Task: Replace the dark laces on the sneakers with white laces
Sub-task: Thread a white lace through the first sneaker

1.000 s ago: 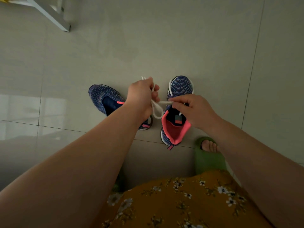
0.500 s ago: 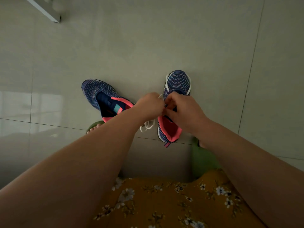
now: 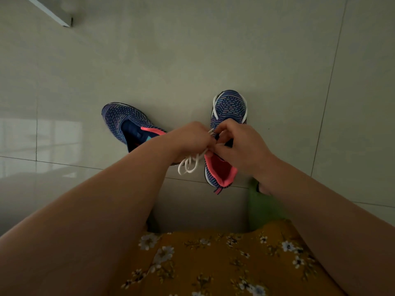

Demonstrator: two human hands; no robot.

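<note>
Both hands have dropped onto the right-hand blue knit sneaker with the pink lining (image 3: 229,116), the left hand (image 3: 193,139) and right hand (image 3: 239,146) each with a pinching grip on the white lace (image 3: 189,164), whose slack now loops beside that sneaker, suggesting threading resumes at its upper eyelets.

Both bare arms reach forward and down. The left hand (image 3: 190,138) and right hand (image 3: 239,146) meet, knuckles touching, fingers curled tight and pinching.

No legible text anywhere.
</note>
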